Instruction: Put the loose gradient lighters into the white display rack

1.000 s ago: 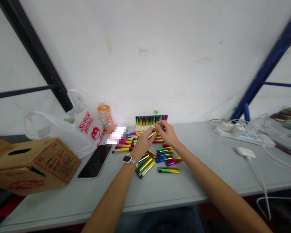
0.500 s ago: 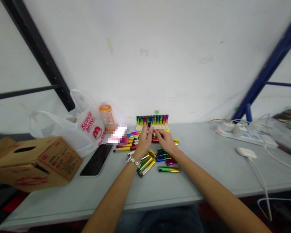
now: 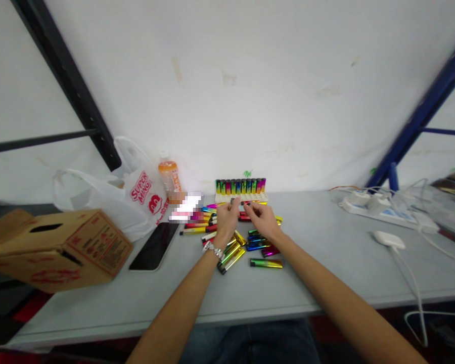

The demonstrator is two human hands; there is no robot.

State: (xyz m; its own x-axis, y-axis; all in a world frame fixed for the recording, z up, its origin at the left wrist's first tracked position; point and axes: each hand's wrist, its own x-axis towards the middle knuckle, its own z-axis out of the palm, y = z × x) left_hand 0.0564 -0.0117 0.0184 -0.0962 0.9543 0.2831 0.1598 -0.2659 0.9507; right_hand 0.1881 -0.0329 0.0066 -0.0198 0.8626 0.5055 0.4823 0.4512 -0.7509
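Both your hands work low over the worktop (image 3: 307, 273), close together. Your left hand (image 3: 228, 218) is curled closed on a small dark-tipped piece (image 3: 232, 200). Your right hand (image 3: 263, 218) has thumb and fingers drawn together; cannot tell if anything is pinched there. Just beyond: upright lighters (image 3: 243, 186), multicoloured, in a row in a pale holder (image 3: 263, 198). Loose lighters (image 3: 233, 259) lie around and beneath your hands; a green-gold one nearest you. Off to your left, a black-screened phone (image 3: 154, 246), then a cardboard box (image 3: 98, 247).
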